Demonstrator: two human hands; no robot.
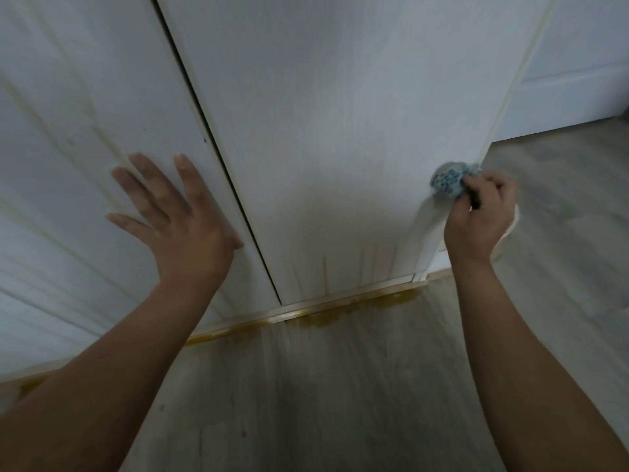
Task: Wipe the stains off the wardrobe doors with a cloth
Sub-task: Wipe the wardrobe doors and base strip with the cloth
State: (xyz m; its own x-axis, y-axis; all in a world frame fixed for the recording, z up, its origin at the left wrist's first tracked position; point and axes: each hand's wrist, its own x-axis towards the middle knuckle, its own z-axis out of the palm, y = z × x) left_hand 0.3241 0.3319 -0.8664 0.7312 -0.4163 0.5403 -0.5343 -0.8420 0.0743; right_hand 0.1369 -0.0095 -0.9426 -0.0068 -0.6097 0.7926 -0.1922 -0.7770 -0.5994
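The floor (340,396) is pale grey wood-grain planking that runs from the bottom of the view up past the right side of the wardrobe (340,131). An amber puddle (360,310) lies on it along the wardrobe's base strip (340,299), touching it. A smaller amber patch (30,384) shows at the far left.

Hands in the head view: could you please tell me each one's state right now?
Left hand: open, fingers straight, flat on the left door.
Right hand: gripping the blue cloth against the right door.
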